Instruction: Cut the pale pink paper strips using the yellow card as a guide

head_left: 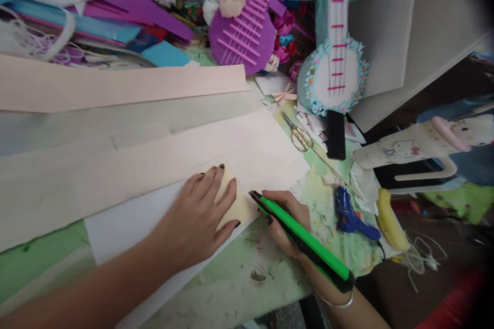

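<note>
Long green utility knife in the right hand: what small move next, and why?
Probably settle the long green utility knife tip-first at the edge of the flat yellowish piece: the right hand aims it there, while the left hand rests on the piece.

Stained pale-green tabletop (pixel 227 288), pale upright panels (pixel 436 46) at right, dark brown floor (pixel 393 293).

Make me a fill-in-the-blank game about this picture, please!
1. The cutter in the right hand is black and ____.
2. The spread hand on the small pale-yellow piece is the person's ____ hand.
3. The scissors on the table have handles coloured ____.
4. The glue gun is coloured ____.

Missing words: green; left; gold; blue.
</note>
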Available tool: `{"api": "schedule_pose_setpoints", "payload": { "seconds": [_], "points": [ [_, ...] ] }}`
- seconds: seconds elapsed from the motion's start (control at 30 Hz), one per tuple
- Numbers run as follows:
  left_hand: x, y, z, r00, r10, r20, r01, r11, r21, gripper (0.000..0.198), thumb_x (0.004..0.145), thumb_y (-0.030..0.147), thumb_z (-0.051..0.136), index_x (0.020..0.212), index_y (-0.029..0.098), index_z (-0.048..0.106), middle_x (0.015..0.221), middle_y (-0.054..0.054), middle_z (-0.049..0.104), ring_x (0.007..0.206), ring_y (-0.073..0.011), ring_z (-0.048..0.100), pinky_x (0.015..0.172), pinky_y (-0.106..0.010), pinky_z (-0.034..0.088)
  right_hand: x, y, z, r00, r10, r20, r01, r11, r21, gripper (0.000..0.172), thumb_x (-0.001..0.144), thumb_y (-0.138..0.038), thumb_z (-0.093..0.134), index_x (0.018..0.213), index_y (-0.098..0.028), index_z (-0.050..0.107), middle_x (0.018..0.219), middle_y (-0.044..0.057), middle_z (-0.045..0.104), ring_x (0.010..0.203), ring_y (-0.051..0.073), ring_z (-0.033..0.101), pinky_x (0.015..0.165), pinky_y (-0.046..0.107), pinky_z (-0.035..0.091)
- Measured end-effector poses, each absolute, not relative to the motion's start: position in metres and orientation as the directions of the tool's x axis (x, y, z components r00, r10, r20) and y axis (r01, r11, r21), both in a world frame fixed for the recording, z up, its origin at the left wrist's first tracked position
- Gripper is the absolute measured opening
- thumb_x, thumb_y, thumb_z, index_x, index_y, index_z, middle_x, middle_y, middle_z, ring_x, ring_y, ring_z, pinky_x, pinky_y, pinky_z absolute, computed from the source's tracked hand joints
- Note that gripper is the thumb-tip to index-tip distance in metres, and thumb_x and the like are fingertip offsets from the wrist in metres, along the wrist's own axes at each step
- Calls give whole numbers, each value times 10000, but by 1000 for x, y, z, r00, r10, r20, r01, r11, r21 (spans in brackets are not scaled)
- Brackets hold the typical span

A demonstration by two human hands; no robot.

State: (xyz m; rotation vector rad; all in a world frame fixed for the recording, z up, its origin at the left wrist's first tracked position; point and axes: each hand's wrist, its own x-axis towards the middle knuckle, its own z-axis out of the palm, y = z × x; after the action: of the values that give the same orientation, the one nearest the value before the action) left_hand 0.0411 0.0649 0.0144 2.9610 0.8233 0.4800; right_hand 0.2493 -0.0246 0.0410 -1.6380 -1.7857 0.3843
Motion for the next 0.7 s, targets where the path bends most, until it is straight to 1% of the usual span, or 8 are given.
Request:
{"api": "schedule_pose_setpoints", "payload": {
  "seconds": [0.07, 0.13, 0.23, 0.33, 0.4, 0.43, 0.53, 0.7],
  "points": [
    [41, 65, 15, 818, 505, 273, 494, -862, 113, 536, 929, 457, 423, 1301, 92, 548, 1372, -276, 471, 1272, -419, 437, 976, -551, 391, 249, -26, 37, 52, 964, 261, 766, 129, -630, 399, 742, -157, 553, 1120, -284, 525, 922, 39, 740, 739, 212, 716, 641, 309, 561],
    [40, 65, 15, 817, 509, 270, 497, -860, 119, 520, 927, 448, 436, 1304, 108, 547, 1380, -269, 463, 1278, -422, 430, 982, -553, 388, 248, -27, 33, 88, 962, 260, 738, 112, -666, 412, 739, -146, 568, 1121, -287, 501, 876, 24, 743, 688, 204, 713, 607, 300, 558],
    [40, 65, 15, 823, 497, 275, 482, -867, 126, 492, 928, 433, 447, 1296, 126, 557, 1370, -270, 472, 1269, -427, 441, 969, -559, 398, 246, -29, 27, 113, 945, 306, 709, 139, -691, 355, 748, -158, 577, 1069, -283, 489, 851, 24, 732, 652, 193, 699, 559, 290, 534],
    [40, 66, 15, 823, 480, 303, 464, -877, 128, 476, 923, 418, 469, 1277, 117, 572, 1356, -280, 483, 1255, -440, 455, 947, -570, 412, 243, -29, 24, 83, 924, 374, 773, 177, -609, 245, 759, -175, 558, 983, -266, 517, 706, 1, 656, 566, 166, 637, 495, 271, 465],
    [40, 65, 15, 815, 477, 330, 464, -877, 121, 466, 914, 409, 494, 1261, 111, 582, 1344, -287, 492, 1244, -439, 469, 941, -566, 421, 242, -27, 24, 61, 910, 410, 802, 200, -562, 218, 759, -164, 532, 958, -253, 529, 633, -23, 581, 525, 146, 589, 466, 253, 419],
    [40, 65, 15, 811, 477, 339, 467, -876, 117, 461, 911, 404, 505, 1256, 110, 586, 1339, -291, 494, 1241, -437, 474, 941, -563, 423, 242, -26, 24, 56, 904, 423, 803, 211, -557, 223, 757, -155, 517, 960, -247, 529, 628, -28, 564, 521, 140, 576, 465, 247, 412],
    [40, 64, 15, 810, 482, 333, 472, -874, 117, 455, 912, 394, 511, 1259, 110, 588, 1342, -300, 489, 1248, -429, 474, 947, -557, 425, 241, -24, 28, 23, 904, 428, 790, 246, -561, 262, 745, -136, 492, 985, -238, 517, 656, -26, 569, 547, 137, 578, 489, 244, 442],
    [41, 65, 15, 809, 485, 331, 469, -873, 134, 451, 921, 397, 491, 1252, 109, 595, 1332, -303, 498, 1249, -428, 475, 940, -560, 428, 240, -23, 35, 11, 908, 418, 803, 242, -546, 305, 744, -106, 502, 1019, -238, 518, 706, -15, 614, 606, 148, 625, 556, 258, 503]
  ]
}}
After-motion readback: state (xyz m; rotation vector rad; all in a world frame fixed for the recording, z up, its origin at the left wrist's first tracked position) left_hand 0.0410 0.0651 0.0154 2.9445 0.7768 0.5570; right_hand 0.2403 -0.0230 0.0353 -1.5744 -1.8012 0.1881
